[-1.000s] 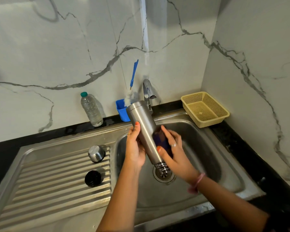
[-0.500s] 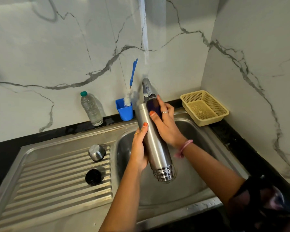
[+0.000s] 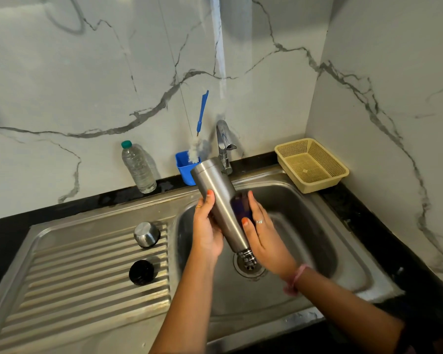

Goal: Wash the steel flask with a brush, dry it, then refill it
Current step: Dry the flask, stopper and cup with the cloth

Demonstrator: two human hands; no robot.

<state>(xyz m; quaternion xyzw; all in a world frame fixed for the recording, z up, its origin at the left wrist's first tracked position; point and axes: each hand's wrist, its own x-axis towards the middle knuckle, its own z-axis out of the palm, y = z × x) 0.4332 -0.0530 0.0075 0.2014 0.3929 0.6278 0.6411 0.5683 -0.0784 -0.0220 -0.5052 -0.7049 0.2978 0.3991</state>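
The steel flask (image 3: 219, 198) is tilted upside down over the sink basin (image 3: 317, 238), its threaded mouth pointing at the drain (image 3: 248, 270). My left hand (image 3: 206, 226) grips its left side around the middle. My right hand (image 3: 262, 233) presses a dark blue scrub pad (image 3: 241, 206) against the flask's right side, thumb curled over the pad. A blue-handled bottle brush (image 3: 200, 129) stands in a blue cup (image 3: 186, 169) behind the flask. The flask's steel cap (image 3: 146, 234) and black inner lid (image 3: 141, 272) lie on the ribbed drainboard.
A tap (image 3: 224, 144) rises behind the flask. A clear water bottle (image 3: 138, 168) with a green cap stands on the black counter at the wall. A yellow mesh basket (image 3: 311, 164) sits at the back right corner. Marble walls close off the back and right.
My right hand has slid the pad down the flask from near its base toward the middle. The flask has tipped lower, its mouth nearer the drain.
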